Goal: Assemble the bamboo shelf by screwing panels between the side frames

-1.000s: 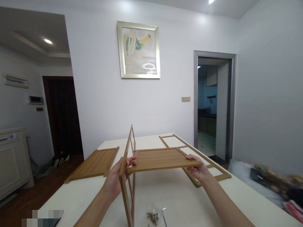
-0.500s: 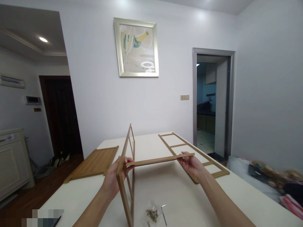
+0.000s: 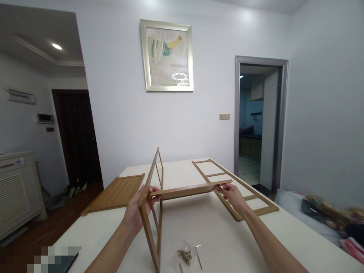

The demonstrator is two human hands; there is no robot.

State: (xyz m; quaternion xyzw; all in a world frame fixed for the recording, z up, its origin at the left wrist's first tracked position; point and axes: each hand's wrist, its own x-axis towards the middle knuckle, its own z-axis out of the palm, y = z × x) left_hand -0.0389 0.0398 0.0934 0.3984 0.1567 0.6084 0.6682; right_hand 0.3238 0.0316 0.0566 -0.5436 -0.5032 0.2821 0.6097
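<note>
My left hand (image 3: 139,210) grips the side rail of an upright wooden ladder-like frame (image 3: 146,225), and its fingers also reach the near end of a wooden panel (image 3: 187,192). That panel is held level above the table, its left end against or very close to the frame; the exact contact is hidden by my fingers. My right hand (image 3: 231,195) is closed on the panel's right end. Below, on the tabletop, lie a clear bag of screws (image 3: 184,257) and an L-shaped hex key (image 3: 198,257).
A second wooden frame (image 3: 250,197) lies flat on the right of the white table (image 3: 222,242). At the left edge rests a slatted wooden panel (image 3: 116,193). A dark flat object (image 3: 69,263) sits at the near left corner. Bagged items (image 3: 318,216) are beyond the table's right side.
The held panel has rolled slightly, so more of its broad face shows. My right-hand fingers have shifted on its end. The whole view has moved a little to the left.
</note>
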